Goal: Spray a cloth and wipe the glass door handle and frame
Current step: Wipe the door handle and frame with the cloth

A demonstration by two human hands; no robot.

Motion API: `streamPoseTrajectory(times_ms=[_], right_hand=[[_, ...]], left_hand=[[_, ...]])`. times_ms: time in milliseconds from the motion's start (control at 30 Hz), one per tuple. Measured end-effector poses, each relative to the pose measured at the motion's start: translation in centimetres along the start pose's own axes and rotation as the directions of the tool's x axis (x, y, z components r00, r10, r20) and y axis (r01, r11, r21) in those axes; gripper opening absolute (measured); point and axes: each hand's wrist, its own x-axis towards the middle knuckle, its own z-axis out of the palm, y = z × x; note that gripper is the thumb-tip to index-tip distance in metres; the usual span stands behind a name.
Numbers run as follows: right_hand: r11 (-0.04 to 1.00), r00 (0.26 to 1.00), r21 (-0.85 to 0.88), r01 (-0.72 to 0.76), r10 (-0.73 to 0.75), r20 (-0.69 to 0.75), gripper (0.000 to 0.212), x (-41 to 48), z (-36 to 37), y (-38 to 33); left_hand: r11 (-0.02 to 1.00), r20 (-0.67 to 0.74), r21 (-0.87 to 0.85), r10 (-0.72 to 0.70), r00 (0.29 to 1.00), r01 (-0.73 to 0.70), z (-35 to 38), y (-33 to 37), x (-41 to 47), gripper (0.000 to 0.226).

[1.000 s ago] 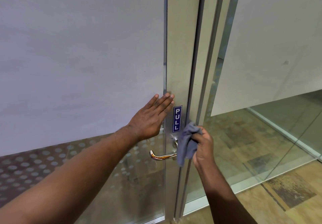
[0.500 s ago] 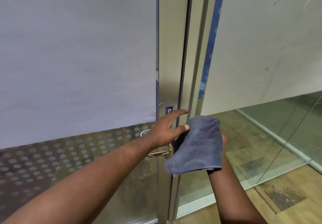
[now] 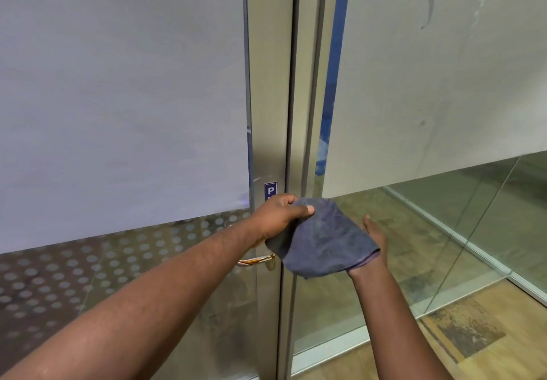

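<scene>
At nine o'clock from the middle of your view stands the door's glass panel (image 3: 124, 98), covered high up by a flat, matte, pale grey film with a straight lower edge. Below that edge, toward eight o'clock, the glass turns clear and carries rows of small frosted dots (image 3: 88, 261) over a dark floor behind.

Your left hand (image 3: 279, 215) sits just below centre, fingers curled and thumb pressed down, pinching the upper edge of the cloth (image 3: 328, 240). The cloth is a soft, napped, blue-grey fabric with a stitched hem, draped in a rounded, bag-like shape. Just beneath your left wrist, at six o'clock from the hand, part of the door handle (image 3: 256, 260) shows: a slim, curved, polished metal lever with a warm coppery reflection, largely hidden by your arm and the cloth.

Running from twelve to six o'clock through the centre is the door frame (image 3: 270, 84), a brushed, satin metal upright with a dark seam along its right side. A small blue sign (image 3: 270, 191) with a white letter P sits on it, directly above your left hand and partly covered by it.

Your right hand (image 3: 374, 239) lies under the cloth at three o'clock from the left, palm up and fingers spread loosely, supporting the fabric rather than clenching it.

Further right, from one to three o'clock, a second filmed glass pane (image 3: 444, 69) shows faint streaks. At four to five o'clock, clear glass partitions stand over a mottled brown tiled floor (image 3: 473, 335).
</scene>
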Motion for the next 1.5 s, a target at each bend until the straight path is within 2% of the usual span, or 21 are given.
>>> streamPoseTrajectory(times_ms=[33,67,133,200,233,300,367,467,633,700,800,867,967,1067,1133,1233,1300,1367,1433,1467,1500], right_hand=[[0.993,0.993,0.041,0.109,-0.107,-0.056,0.034,-0.1,0.0,-0.1],[0.97,0.96,-0.021,0.243,-0.244,-0.139,0.027,-0.2,0.2,-0.3],[0.846,0.843,-0.243,0.475,-0.516,-0.151,0.027,-0.4,0.5,0.0],[0.642,0.708,-0.43,0.635,-0.707,-0.009,0.032,-1.4,0.9,0.4],[0.541,0.644,-0.485,0.687,-0.762,0.062,0.034,-2.1,1.2,0.4],[0.418,0.576,-0.529,0.739,-0.798,0.175,0.035,-2.8,1.4,0.3],[0.377,0.595,-0.545,0.749,-0.744,0.304,0.039,-2.8,1.5,0.3],[0.417,0.709,-0.586,0.695,-0.534,0.461,0.049,-2.2,1.5,0.8],[0.373,0.806,-0.716,0.59,-0.323,0.496,0.09,-1.1,0.8,1.6],[0.362,0.832,-0.752,0.551,-0.311,0.459,0.078,-0.8,0.8,1.9],[0.382,0.844,-0.759,0.527,-0.343,0.413,0.035,-0.7,1.1,1.8],[0.426,0.842,-0.73,0.535,-0.339,0.419,0.025,-0.7,1.1,1.5],[0.526,0.856,-0.675,0.518,-0.315,0.411,0.025,-0.5,0.6,0.9],[0.613,0.883,-0.642,0.461,-0.245,0.4,0.032,-0.2,0.0,0.6],[0.691,0.907,-0.602,0.401,-0.209,0.365,0.036,-0.1,-0.6,0.6],[0.795,0.941,-0.515,0.321,-0.204,0.271,0.043,0.4,-1.9,1.1],[0.835,0.961,-0.475,0.277,-0.246,0.127,0.047,1.3,-2.6,1.6],[0.792,0.934,-0.558,0.248,-0.348,-0.078,0.05,2.3,-3.1,2.2],[0.67,0.834,-0.716,0.196,-0.498,-0.238,0.046,2.5,-3.2,3.3],[0.622,0.783,-0.757,0.199,-0.566,-0.26,0.039,2.2,-2.9,3.9],[0.602,0.769,-0.768,0.22,-0.591,-0.244,0.029,1.9,-2.5,4.6]], left_hand=[[0.999,-0.022,0.035,0.019,1.0,-0.018,0.0,0.1,0.1,0.033],[0.997,-0.035,0.066,0.03,0.999,-0.028,0.1,0.2,0.2,0.036],[0.994,-0.05,0.1,0.043,0.998,-0.038,-0.1,0.5,0.4,0.035],[0.993,-0.049,0.105,0.054,0.997,-0.048,-0.1,0.9,0.5,0.038],[0.992,-0.042,0.112,0.068,0.997,-0.063,-0.2,1.1,0.5,0.047],[0.986,-0.025,0.129,0.109,0.994,-0.105,-0.3,1.7,0.5,0.064],[0.983,-0.016,0.123,0.142,0.99,-0.139,-0.6,2.2,0.5,0.057],[0.982,-0.014,0.075,0.173,0.985,-0.171,-1.0,2.7,0.8,0.035],[0.977,-0.003,0.081,0.197,0.98,-0.196,-1.7,3.3,1.0,0.033],[0.976,-0.022,0.073,0.206,0.978,-0.204,-2.1,3.5,0.8,0.034],[0.987,0.018,0.031,0.159,0.987,-0.16,-2.6,3.6,0.6,0.035],[0.991,0.093,0.07,0.109,0.99,-0.116,-3.1,3.3,0.7,0.05],[0.934,0.159,0.338,0.063,0.985,-0.114,-3.7,2.8,1.2,0.066],[0.756,0.128,0.635,0.098,0.987,-0.157,-3.6,1.9,1.9,0.038],[0.704,0.091,0.693,0.128,0.988,-0.155,-3.3,1.1,2.1,0.022],[0.755,0.075,0.647,0.069,0.995,-0.102,-3.3,-0.3,2.2,0.021],[0.797,0.083,0.602,-0.001,0.997,-0.05,-3.1,-1.2,2.0,0.023],[0.834,0.041,0.551,-0.02,0.999,-0.006,-2.4,-2.0,1.4,0.027],[0.87,-0.037,0.493,0.002,0.999,0.016,-1.1,-2.8,0.6,0.026],[0.88,-0.074,0.475,0.024,0.997,0.014,-0.4,-3.2,0.3,0.022],[0.879,-0.107,0.478,0.054,0.993,0.003,0.3,-3.6,0.0,0.018]])
